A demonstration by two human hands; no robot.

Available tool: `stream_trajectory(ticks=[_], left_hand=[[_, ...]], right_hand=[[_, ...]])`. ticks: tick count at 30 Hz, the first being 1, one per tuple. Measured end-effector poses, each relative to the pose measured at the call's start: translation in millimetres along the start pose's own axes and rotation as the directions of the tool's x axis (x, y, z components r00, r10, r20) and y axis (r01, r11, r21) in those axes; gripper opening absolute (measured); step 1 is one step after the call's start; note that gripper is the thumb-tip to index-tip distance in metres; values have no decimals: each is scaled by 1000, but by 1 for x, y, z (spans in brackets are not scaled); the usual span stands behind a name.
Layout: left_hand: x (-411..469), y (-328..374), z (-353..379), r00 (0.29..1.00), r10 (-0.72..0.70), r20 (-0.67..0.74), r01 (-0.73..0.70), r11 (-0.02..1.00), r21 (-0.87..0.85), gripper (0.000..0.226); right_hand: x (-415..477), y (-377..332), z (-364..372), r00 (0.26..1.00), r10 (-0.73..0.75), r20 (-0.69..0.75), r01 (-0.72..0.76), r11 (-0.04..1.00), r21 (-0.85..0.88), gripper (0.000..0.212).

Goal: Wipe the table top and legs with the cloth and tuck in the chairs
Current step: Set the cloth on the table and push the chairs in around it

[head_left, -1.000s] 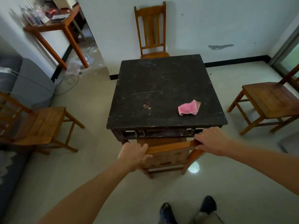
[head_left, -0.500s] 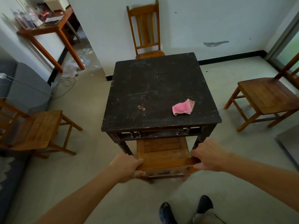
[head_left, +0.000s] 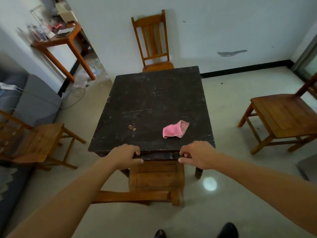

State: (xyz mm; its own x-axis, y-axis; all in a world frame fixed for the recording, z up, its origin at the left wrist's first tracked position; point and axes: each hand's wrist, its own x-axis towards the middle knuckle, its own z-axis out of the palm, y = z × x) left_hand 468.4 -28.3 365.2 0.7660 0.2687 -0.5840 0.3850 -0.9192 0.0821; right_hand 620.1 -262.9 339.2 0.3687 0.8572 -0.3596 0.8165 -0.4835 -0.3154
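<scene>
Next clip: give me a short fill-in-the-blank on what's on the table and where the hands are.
A ___ cloth lies on the table.
The left hand and right hand both grip the near edge of the ___.
The cloth lies nearer the ___ hand.
Missing: pink; table; right.

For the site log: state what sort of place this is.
Probably a home's living and dining room: a dark square table with wooden chairs around it, a grey sofa at the left, a cluttered side table by the wall.
</scene>
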Motion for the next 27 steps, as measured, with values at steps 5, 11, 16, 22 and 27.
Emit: stream_trajectory(ticks=[5,11,16,22,27], left_hand=[[73,128,-38,965,30,-260,-42,998,-41,36],[140,252,-79,864,232,-447,-233,971,55,42],[203,317,-129,773,336,-537,-295,941,165,46],[306,368,-183,728,388,-565,-331,921,207,47],[411,397,-248,754,405,-517,-332,914,232,47]], right_hand=[[-30,110,-34,990,118,-76,-124,989,-76,42],[-85,239,-76,941,206,-270,-231,971,-65,49],[-95,333,-113,872,270,-409,-336,937,-98,50],[-70,434,-162,840,300,-452,-393,911,-125,48],[-21,533,-215,785,420,-455,-503,861,-73,50]])
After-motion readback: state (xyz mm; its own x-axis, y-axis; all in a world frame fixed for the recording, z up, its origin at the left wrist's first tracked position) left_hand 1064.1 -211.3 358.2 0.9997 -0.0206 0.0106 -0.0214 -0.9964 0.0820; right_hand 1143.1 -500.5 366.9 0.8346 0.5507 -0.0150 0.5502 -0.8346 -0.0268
